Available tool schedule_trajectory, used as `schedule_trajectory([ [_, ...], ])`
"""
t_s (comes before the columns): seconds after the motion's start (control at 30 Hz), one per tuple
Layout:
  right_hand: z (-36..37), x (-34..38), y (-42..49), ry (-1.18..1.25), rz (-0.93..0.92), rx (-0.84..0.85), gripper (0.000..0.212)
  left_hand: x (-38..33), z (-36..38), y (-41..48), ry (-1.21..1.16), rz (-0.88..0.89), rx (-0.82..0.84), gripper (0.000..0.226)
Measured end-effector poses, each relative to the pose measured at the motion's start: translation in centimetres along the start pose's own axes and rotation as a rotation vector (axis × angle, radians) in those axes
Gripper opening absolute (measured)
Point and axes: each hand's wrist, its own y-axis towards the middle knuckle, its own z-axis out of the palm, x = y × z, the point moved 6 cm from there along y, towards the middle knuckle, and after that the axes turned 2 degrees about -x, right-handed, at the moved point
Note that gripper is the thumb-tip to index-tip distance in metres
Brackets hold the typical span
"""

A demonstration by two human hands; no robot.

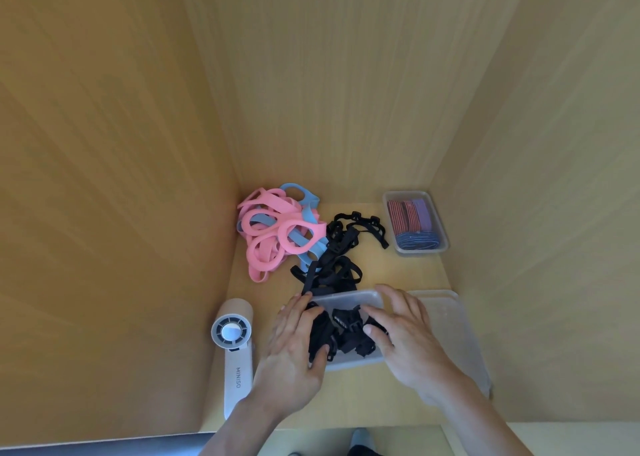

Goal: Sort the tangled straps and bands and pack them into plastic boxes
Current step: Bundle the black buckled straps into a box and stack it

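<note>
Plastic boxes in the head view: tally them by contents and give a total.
Back clear plastic box holding striped fabric bands: 1
Front clear plastic box holding black webbing straps: 1
Right clear plastic box, seemingly empty: 1
Total: 3

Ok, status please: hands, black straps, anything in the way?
Left hand, right hand open, on black straps in clear box. Loose straps crowd its far rim. Pink and blue bands unsorted.

Wooden shelf [398, 275] holds straps [341, 244], bands [273, 230], boxes [420, 251], fan [235, 369].
</note>
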Motion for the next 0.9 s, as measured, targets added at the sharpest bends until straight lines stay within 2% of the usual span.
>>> schedule_trajectory([
  [0.13, 1.6, -0.4, 0.2, 0.005, 0.059, 0.088, 0.046, -0.1, 0.0, 0.0, 0.019, -0.009, 0.012, 0.057],
  [0.2, 1.6, -0.5, 0.5, 0.034, 0.061, 0.076, 0.045, -0.2, -0.1, 0.1, 0.038, -0.019, 0.019, 0.057],
  [0.33, -0.4, -0.7, 0.8, 0.084, 0.091, -0.158, 0.041, -0.7, -0.2, 0.8, 0.069, -0.058, 0.013, 0.056],
  [0.43, -1.5, -0.2, 0.2, -0.005, 0.1, -0.307, 0.036, -1.0, -0.3, 0.9, 0.099, -0.072, 0.025, 0.055],
  [0.5, -1.5, 0.7, -0.2, -0.081, 0.073, -0.336, 0.028, -0.9, -0.3, 0.8, 0.113, -0.079, 0.021, 0.055],
  [0.67, -0.7, 3.6, -0.7, -0.374, 0.009, -0.186, 0.022, -1.0, 0.0, 0.6, 0.116, -0.072, 0.015, 0.053],
  [0.73, -0.4, 4.4, -0.8, -0.429, -0.039, -0.137, 0.013, -1.0, 0.0, 0.6, 0.109, -0.068, 0.007, 0.051],
  [0.8, 0.1, 4.6, -0.9, -0.474, -0.009, -0.054, 0.038, -1.0, 0.1, 0.5, 0.107, -0.066, -0.003, 0.05],
  [0.83, 0.2, 4.7, -0.8, -0.5, 0.0, -0.019, 0.043, -0.9, 0.2, 0.5, 0.109, -0.067, -0.003, 0.051],
  [0.9, 0.2, 5.1, -0.2, -0.523, -0.01, 0.035, 0.033, -0.9, 0.4, 0.4, 0.11, -0.069, -0.001, 0.052],
])
